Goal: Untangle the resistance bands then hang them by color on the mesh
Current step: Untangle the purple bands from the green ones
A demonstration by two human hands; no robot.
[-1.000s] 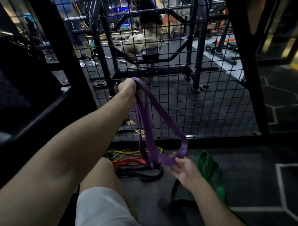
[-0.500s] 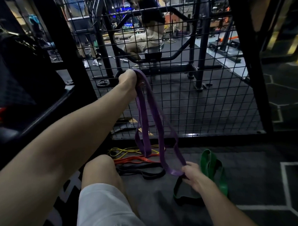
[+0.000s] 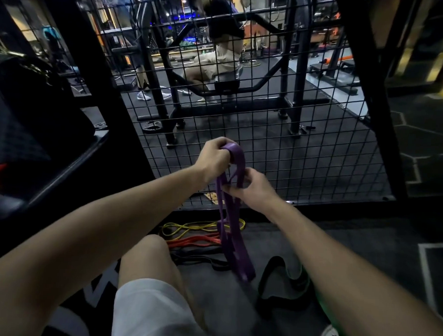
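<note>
A purple resistance band (image 3: 231, 238) hangs in front of the black wire mesh (image 3: 304, 150). My left hand (image 3: 213, 158) grips its top loop. Just below, my right hand (image 3: 251, 189) pinches the band's strands together. The band's lower end dangles near the floor. On the floor by the mesh lie a yellow band (image 3: 188, 227), a red band (image 3: 195, 241) and a black band (image 3: 202, 260). A green band (image 3: 295, 276) with a dark inner side lies to the right, partly hidden by my right forearm.
My bare knee (image 3: 147, 255) and white shorts are low in the middle. A black frame post (image 3: 368, 92) stands right of the mesh and dark equipment sits at left. Behind the mesh a person sits on a gym machine.
My right hand rose from the band's bottom loop near the floor to just under my left hand. The band's lower end now hangs free.
</note>
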